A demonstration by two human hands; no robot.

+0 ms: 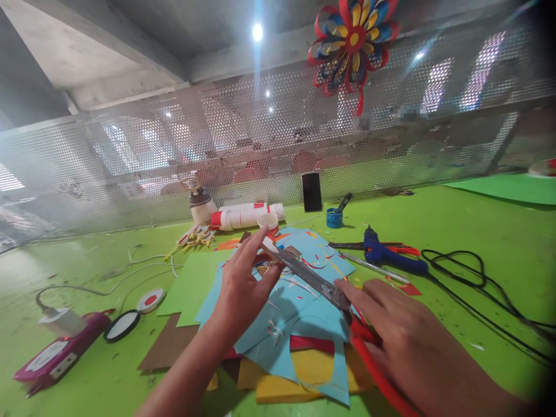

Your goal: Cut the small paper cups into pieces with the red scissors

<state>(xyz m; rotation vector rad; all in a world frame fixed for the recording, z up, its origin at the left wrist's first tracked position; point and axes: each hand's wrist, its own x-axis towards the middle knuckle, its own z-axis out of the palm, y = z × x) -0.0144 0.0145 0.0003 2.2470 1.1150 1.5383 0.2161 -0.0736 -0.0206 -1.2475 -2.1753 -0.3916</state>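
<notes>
My right hand (403, 330) grips a pair of scissors (310, 278) by their red handles, the index finger lying along the blade pivot. The grey blades point up and left towards my left hand (243, 281). Between its thumb and fingers, my left hand pinches a small white piece (270, 244), probably paper, at the blade tips. Whether the blades are cutting into it I cannot tell. Below both hands lie light blue paper sheets (260, 341) strewn with thin white and red scraps. Yellow paper (278, 391) shows under a round hole in the blue.
A blue glue gun (391, 255) with a black cord lies to the right. On the left are a purple power strip (61, 353) with a white plug and a tape roll (151, 300). Paper tubes (247, 217), a phone (311, 192) and a blue pot (334, 218) stand behind.
</notes>
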